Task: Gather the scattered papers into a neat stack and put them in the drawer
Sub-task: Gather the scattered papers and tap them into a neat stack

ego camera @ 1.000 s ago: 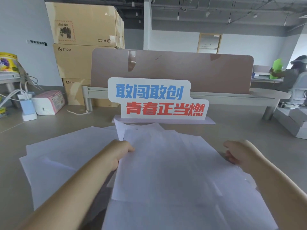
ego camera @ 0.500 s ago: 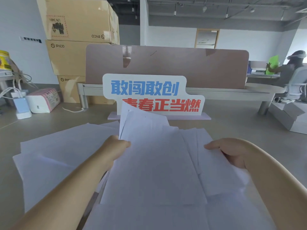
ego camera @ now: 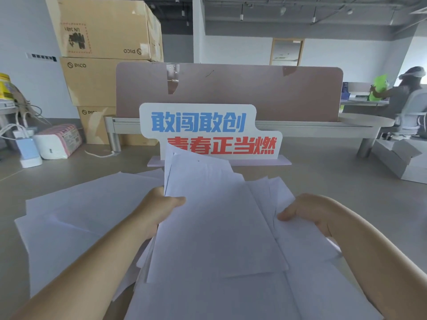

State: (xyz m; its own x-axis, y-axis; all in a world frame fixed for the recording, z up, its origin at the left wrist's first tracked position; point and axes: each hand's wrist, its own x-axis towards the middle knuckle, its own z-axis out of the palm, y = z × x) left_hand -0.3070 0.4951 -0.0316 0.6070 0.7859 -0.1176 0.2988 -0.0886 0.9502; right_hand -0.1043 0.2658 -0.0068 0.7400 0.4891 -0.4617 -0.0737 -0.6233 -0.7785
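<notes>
Gathering in progress: left hand (ego camera: 159, 211) and right hand (ego camera: 309, 213) each pinch an edge of the uneven papers (ego camera: 215, 222) lifted between them, loose sheets (ego camera: 76, 218) left of the left hand ungathered, squaring pending, drawer unseen.

Stacked cardboard boxes (ego camera: 104, 56) behind pink desk divider (ego camera: 231, 91)

So the lifted papers (ego camera: 215, 218) cover the lower left of the sign (ego camera: 208, 132), eating part of the first red character. Both hands' fingers are tucked under the sheets, only thumbs show. Bottom edge crops the forearms and nearest sheets. The lowest cardboard box (ego camera: 97, 125) is half behind the divider (ego camera: 231, 88). No drawer visible anywhere.
</notes>
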